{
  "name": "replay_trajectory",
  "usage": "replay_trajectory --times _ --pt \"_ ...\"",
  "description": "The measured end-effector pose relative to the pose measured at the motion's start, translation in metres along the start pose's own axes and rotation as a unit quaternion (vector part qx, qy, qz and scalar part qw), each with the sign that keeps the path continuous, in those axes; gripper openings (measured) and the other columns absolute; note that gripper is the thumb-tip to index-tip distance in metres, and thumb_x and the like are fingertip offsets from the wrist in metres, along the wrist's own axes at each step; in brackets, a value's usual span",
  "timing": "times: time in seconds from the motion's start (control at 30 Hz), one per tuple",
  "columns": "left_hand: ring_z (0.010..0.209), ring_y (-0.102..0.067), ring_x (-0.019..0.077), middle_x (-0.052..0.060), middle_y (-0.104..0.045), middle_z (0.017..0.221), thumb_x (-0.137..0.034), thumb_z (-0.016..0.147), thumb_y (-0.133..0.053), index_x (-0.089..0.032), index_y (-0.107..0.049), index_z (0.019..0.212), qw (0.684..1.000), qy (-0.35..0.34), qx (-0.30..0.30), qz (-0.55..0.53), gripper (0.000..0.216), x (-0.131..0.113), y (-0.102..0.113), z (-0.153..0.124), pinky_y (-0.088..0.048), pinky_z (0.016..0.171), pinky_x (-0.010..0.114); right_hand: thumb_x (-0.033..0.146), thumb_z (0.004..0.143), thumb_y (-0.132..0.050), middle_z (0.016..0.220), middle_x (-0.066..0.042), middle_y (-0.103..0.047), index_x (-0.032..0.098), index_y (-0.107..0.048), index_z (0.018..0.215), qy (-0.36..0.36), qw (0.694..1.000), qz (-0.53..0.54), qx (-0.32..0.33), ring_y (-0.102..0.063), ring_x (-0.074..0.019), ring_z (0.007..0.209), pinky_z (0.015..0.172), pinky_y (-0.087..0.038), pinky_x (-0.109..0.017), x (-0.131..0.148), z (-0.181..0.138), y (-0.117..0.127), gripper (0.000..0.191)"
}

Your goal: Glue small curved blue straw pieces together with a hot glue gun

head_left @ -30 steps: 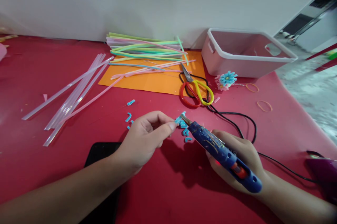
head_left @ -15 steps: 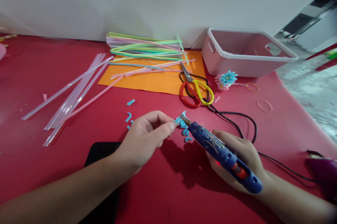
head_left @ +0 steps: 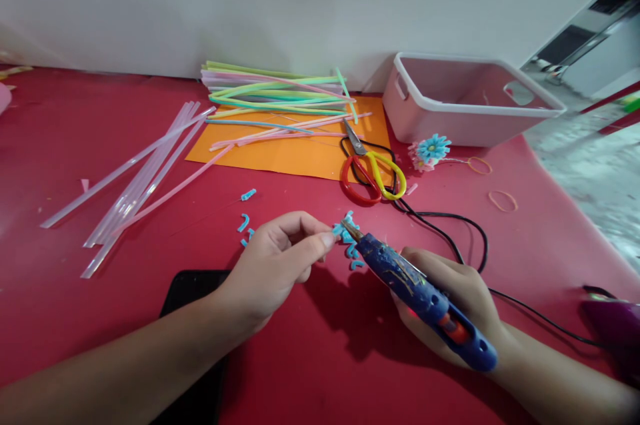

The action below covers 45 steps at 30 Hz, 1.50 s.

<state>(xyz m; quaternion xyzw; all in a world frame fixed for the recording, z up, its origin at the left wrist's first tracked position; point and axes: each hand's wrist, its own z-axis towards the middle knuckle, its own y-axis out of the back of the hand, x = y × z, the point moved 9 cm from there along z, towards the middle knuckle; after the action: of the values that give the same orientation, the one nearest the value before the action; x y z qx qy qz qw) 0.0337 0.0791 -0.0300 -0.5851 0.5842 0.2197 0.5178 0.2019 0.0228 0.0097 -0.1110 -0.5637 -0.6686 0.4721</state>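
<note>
Between thumb and forefinger, my left hand [head_left: 280, 258] pinches a small blue fuzzy piece [head_left: 338, 232], which looks like cut pipe cleaner. My right hand [head_left: 450, 292] is wrapped around a blue hot glue gun [head_left: 415, 292], whose metal nozzle meets or nearly meets that piece. Just behind and below the nozzle lie several curved blue pieces [head_left: 356, 265] on the red table. More blue bits [head_left: 244, 222] rest left of my left hand, near a blue piece on a thin wire [head_left: 248, 194]. The nozzle partly covers the held piece.
Scissors [head_left: 357, 145] with red and yellow handles lie on an orange sheet [head_left: 280, 160] beside bundled pipe cleaners [head_left: 280, 88]. Clear glue sticks [head_left: 145, 178] are at left. A pink bin [head_left: 440, 122], a blue flower [head_left: 434, 147] and a black cord [head_left: 450, 215] are at right. A phone [head_left: 197, 284] lies under my left forearm.
The glue gun has shifted very slightly, its rear end a little lower and to the left. My left hand keeps its pinch in the same place.
</note>
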Motion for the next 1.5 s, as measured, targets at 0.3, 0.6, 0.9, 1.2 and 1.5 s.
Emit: replay_trajectory --times 0.3,0.6,0.9,1.2,1.5 --pt "0.045 -0.031 0.0021 -0.008 -0.049 0.057 -0.021 0.077 -0.072 -0.017 -0.059 0.068 1.000 0.002 0.001 -0.003 0.016 0.0002 -0.0008 0.0003 -0.021 0.043 0.018 0.016 0.079 -0.067 0.071 0.003 -0.049 0.024 -0.049 0.087 0.002 1.000 -0.001 0.010 -0.045 -0.0108 0.055 0.048 -0.036 -0.023 0.0008 -0.0021 0.0000 0.022" --pt "0.045 -0.031 0.0021 -0.008 -0.048 0.056 -0.021 0.078 -0.072 -0.017 -0.060 0.068 1.000 0.000 -0.002 0.015 0.016 0.0000 0.0004 0.0001 -0.021 0.043 0.018 0.012 0.078 -0.067 0.070 0.004 -0.048 0.024 -0.051 0.090 0.011 1.000 -0.007 0.011 -0.042 -0.0103 0.054 0.048 -0.035 -0.022 0.0022 0.0006 -0.0009 0.023" --pt "0.045 -0.031 0.0027 -0.008 -0.048 0.056 -0.024 0.080 -0.071 -0.017 -0.060 0.069 1.000 0.002 -0.001 0.030 0.018 0.0010 0.0016 0.0009 -0.021 0.044 0.019 0.015 0.078 -0.066 0.068 0.004 -0.050 0.024 -0.052 0.087 0.017 1.000 -0.009 0.010 -0.043 -0.0113 0.053 0.048 -0.035 -0.024 0.0022 -0.0001 0.0000 0.018" --pt "0.045 -0.031 0.0024 -0.008 -0.047 0.054 -0.024 0.079 -0.071 -0.017 -0.060 0.068 0.999 0.002 -0.008 0.039 0.017 0.0006 0.0025 -0.0005 -0.022 0.044 0.019 0.013 0.079 -0.064 0.070 0.004 -0.047 0.024 -0.050 0.089 0.032 0.999 -0.006 0.017 -0.043 -0.0118 0.055 0.050 -0.036 -0.024 0.0046 0.0007 -0.0022 0.020" --pt "0.045 -0.032 0.0022 -0.009 -0.046 0.054 -0.025 0.080 -0.071 -0.017 -0.062 0.069 0.999 -0.001 -0.006 0.049 0.016 0.0004 0.0029 0.0003 -0.023 0.044 0.018 0.013 0.078 -0.064 0.071 0.003 -0.048 0.023 -0.050 0.091 0.033 0.999 -0.002 0.026 -0.044 -0.0121 0.057 0.052 -0.037 -0.024 0.0041 -0.0007 -0.0036 0.022"
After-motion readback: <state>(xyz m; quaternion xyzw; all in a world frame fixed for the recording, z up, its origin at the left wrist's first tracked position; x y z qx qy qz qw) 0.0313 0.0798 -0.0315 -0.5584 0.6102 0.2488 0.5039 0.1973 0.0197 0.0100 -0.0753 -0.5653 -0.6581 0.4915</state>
